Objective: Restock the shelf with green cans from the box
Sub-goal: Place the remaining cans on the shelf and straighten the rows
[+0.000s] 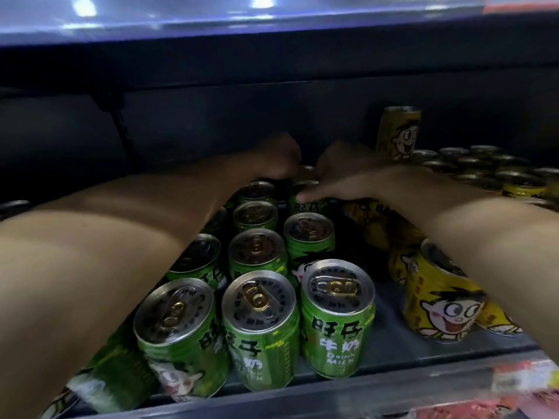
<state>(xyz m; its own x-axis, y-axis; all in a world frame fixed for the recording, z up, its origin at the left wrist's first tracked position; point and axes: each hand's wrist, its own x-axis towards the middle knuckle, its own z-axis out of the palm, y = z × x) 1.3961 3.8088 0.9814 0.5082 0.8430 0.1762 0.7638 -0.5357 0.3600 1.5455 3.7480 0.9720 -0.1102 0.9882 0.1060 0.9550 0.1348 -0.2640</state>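
Several green cans (337, 316) stand in rows on the dark shelf (390, 343), silver tops up. Both my arms reach deep over them to the back of the rows. My left hand (276, 157) is curled over the cans at the rear left, and whether it holds one is hidden in the dark. My right hand (338, 173) lies on a rear green can (305, 196), thumb along its rim and fingers over its far side. The box is out of view.
Yellow cans (440, 306) fill the shelf to the right, one standing tall (399, 133) at the back. The shelf above hangs low over my hands. A red price strip (514, 379) runs along the front edge. A bare strip of shelf separates green and yellow cans.
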